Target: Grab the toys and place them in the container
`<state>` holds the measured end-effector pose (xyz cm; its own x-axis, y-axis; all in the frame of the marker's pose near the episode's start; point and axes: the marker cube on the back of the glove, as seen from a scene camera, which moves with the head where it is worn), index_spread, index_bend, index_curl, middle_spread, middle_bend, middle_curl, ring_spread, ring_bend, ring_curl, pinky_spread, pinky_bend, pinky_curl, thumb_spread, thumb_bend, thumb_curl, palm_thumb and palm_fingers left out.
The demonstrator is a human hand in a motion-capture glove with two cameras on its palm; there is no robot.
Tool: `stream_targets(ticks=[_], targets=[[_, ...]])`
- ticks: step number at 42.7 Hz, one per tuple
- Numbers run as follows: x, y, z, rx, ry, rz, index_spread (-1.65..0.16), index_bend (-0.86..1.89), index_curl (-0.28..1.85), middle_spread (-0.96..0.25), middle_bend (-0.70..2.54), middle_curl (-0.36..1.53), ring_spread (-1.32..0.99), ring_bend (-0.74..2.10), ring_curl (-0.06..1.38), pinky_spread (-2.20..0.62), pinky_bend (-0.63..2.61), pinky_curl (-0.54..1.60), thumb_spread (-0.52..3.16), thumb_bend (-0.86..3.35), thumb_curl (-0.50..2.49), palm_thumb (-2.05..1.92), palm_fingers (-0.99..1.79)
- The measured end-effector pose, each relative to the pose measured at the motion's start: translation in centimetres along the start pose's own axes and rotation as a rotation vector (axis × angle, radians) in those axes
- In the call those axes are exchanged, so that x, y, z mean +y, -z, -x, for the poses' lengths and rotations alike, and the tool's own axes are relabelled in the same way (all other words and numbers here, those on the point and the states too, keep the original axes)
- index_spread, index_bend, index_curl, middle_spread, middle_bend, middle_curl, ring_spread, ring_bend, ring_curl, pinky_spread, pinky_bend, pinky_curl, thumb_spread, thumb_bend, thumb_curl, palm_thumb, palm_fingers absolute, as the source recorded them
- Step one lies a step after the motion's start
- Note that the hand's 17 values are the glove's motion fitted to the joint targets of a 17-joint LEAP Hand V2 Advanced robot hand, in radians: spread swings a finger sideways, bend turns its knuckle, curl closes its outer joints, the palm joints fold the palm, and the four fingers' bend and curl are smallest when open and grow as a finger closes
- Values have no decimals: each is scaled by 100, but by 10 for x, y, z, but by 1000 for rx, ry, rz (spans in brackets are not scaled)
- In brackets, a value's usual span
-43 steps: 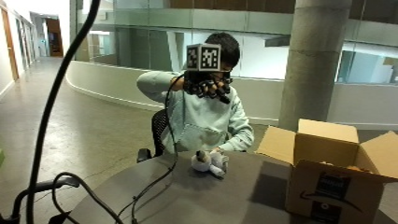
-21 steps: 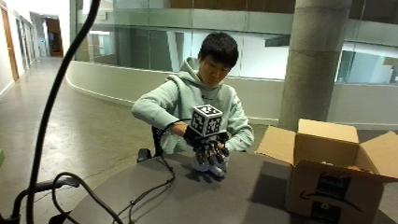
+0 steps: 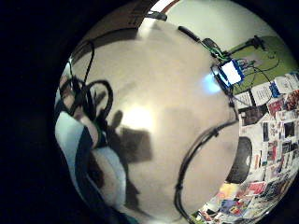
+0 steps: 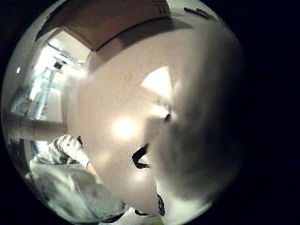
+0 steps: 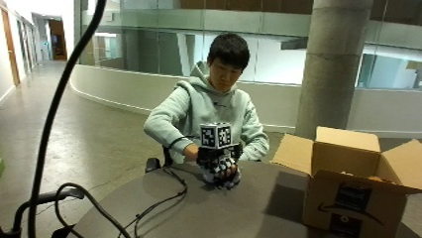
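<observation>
Fingers of our gloved hand [image 5: 221, 171] curl around the toy [image 5: 231, 181], which rests on the table [image 5: 250, 213]. Our box [image 5: 349, 183] stands open, well off to the side.

A large public or institutional building is shown, an atrium or lobby rather than a home. A thick concrete column [image 5: 335, 64] is seen behind the grip [image 5: 221, 171], with glass walls [image 5: 151, 44] and a curved low wall [image 5: 112, 91] further back. A long corridor [image 5: 36, 44] is seen beyond the round worktop [image 5: 217, 213].
</observation>
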<state>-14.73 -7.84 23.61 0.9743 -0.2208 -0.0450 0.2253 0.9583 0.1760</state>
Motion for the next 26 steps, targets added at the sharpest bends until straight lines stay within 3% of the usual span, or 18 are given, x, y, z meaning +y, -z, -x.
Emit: stream_targets(ticks=[6, 15, 26], targets=[[-9, -2, 0, -77, 5, 38, -17, 24, 12, -16, 78, 56, -24, 126, 57, -31, 90, 39, 123, 13, 47, 38, 126], [-9, 16, 12, -203, 11, 280, -20, 50, 20, -20, 87, 64, -25, 131, 57, -35, 94, 43, 113, 11, 55, 43, 127], [-43, 121, 5, -235, 31, 311, -22, 73, 31, -23, 95, 72, -25, 137, 57, -36, 101, 47, 103, 8, 64, 45, 120]])
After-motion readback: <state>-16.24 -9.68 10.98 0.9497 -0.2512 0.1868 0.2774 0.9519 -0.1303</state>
